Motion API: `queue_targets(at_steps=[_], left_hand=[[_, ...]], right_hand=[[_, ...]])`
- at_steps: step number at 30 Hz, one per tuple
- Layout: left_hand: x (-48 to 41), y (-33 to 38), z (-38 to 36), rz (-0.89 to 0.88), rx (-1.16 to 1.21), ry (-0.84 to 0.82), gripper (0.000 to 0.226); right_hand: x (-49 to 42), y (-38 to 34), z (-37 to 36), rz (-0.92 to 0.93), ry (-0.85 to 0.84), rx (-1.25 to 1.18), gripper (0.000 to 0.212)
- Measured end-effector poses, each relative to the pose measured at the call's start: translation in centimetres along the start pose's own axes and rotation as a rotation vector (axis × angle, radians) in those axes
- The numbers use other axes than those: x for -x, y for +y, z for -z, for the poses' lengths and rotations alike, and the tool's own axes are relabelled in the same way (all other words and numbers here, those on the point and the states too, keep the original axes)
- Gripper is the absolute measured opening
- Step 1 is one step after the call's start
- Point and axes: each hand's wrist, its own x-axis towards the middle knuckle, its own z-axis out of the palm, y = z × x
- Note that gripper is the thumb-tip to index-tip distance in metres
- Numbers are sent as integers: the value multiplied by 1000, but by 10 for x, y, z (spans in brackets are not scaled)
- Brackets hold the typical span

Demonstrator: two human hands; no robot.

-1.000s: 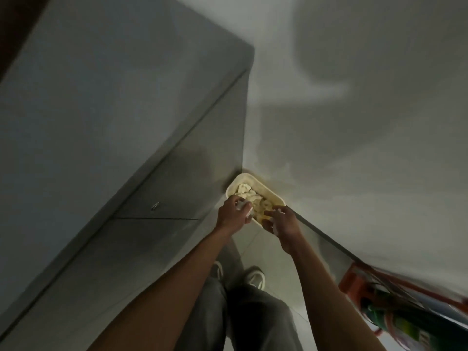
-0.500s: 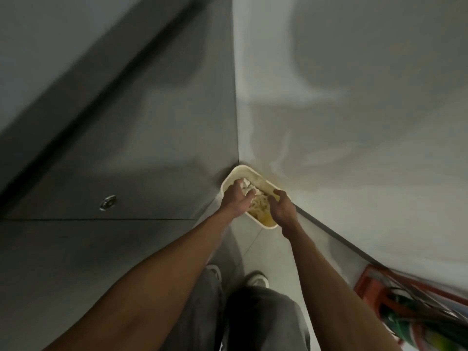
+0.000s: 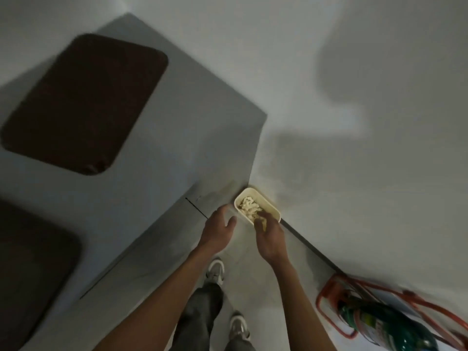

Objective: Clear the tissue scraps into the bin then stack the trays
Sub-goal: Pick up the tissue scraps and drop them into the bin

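A pale wall (image 3: 354, 72) filled the view from twelve to four o'clock. A grey counter (image 3: 182, 138) took up the side from seven to eleven o'clock, with one corner pointing toward three o'clock.

Two dark brown trays lay flat on the counter, well apart. One tray (image 3: 83, 102) was at ten o'clock and the other tray (image 3: 33, 269) at eight o'clock, cut off by the frame edge.

A red wire rack (image 3: 326, 295) stood on the floor at five o'clock against the wall, with a green bottle (image 3: 379, 323) in it, blurred.

Both bare forearms reached up from six o'clock toward the middle. The left hand (image 3: 217, 231) was spread and relaxed, holding nothing, just at eight o'clock of the bin and not touching it. The right hand (image 3: 269, 236) hung over the bin's near end at five o'clock of it, its back to the camera. The blur hid whether its fingertips pinched anything.

The small cream bin (image 3: 269, 201) sat on the floor in the corner where the counter's side met the wall, slightly to four o'clock of centre. White tissue scraps (image 3: 248, 205) lay heaped inside it.
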Motion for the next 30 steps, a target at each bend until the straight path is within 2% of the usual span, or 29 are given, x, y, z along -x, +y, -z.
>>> queue_targets(at_steps=[5,9,16,18,24,30], left_hand=[[100,10,48,-28,109,121,52],[183,14,86,-34,205,250,46],[334,-5,161,-109,313,545,61],[369,-18,176,-129,326,624,56],[461,-79,213,-125,295,849,51],[572,-184,247,-10,209,970,59]], right_hand=[[82,-62,23,168,-15,45,38],[147,-104,38,302,-48,45,32],[258,-176,47,589,-128,111,36],[289,-198,41,677,-176,137,39],[380,-260,-6,916,-249,216,42],[480,-294,-104,1057,-339,308,53]])
